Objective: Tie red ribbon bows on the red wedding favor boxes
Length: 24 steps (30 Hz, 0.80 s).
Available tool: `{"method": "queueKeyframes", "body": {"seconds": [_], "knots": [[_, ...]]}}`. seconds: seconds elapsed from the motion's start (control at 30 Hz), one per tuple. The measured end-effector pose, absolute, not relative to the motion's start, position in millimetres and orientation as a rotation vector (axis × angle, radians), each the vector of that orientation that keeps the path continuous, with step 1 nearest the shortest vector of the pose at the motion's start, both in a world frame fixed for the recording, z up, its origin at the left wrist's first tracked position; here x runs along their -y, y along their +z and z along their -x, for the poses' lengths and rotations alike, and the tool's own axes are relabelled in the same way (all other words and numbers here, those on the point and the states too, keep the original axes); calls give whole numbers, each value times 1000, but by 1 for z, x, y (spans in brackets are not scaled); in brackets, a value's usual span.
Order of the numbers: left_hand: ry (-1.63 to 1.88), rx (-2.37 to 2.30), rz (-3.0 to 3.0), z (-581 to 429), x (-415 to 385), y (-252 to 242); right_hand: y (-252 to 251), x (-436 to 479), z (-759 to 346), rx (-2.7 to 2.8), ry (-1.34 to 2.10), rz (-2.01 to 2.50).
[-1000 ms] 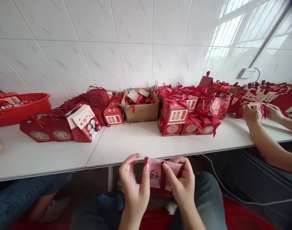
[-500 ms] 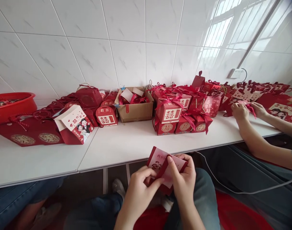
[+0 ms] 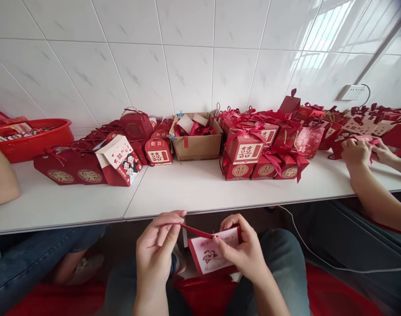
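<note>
1. white marbled wall tiles [image 3: 190,70], glossy toward the right, with a white table [image 3: 177,193] before them.
2. one small red packet [image 3: 211,260], pale printed face, drawn couple; location: between my hands, above my lap, just off the table's near edge.
3. one narrow red ribbon [image 3: 197,231], running from the packet's upper edge out to my left.
4. my left hand [image 3: 157,245]: thumb and forefinger pinched on the ribbon's end.
5. my right hand [image 3: 244,250]: grasping the packet at its right side, thumb laid across the front where the ribbon meets it.
6. one cardboard box [image 3: 197,148], on the table ahead of me, holding red ribbon and pale pieces.
7. red gift boxes with bows [image 3: 247,151], stacked, right of the cardboard box.
8. one tilted box with a cartoon couple [image 3: 121,162], left, leaning among dark red boxes [image 3: 73,173].
9. one red basin [image 3: 38,147], far left, near another person's arm [image 3: 1,180].
10. another person's hand [image 3: 352,152], far right, at a pink item with ribbon, details too small to tell.
</note>
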<state>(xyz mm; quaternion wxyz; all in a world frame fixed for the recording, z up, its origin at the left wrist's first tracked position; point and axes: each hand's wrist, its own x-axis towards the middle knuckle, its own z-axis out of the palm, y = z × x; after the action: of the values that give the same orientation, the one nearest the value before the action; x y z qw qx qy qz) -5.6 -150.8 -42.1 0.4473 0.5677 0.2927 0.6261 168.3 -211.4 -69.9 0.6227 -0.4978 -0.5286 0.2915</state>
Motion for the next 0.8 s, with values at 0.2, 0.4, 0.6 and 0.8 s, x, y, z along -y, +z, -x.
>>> {"method": "queueKeyframes", "body": {"seconds": [0.2,0.4,0.6,0.8], "knots": [[1553,-772,-1262,3,167,-31,-68,215,-168,1454,598,1047],[1005,-801,-1429,13,162,-36,-64,218,-168,1483,466,984],[920,-721,-1621,8,156,-36,-64,218,-169,1518,442,993],[911,-704,-1603,2,155,-36,-64,216,-171,1554,414,1037]]}}
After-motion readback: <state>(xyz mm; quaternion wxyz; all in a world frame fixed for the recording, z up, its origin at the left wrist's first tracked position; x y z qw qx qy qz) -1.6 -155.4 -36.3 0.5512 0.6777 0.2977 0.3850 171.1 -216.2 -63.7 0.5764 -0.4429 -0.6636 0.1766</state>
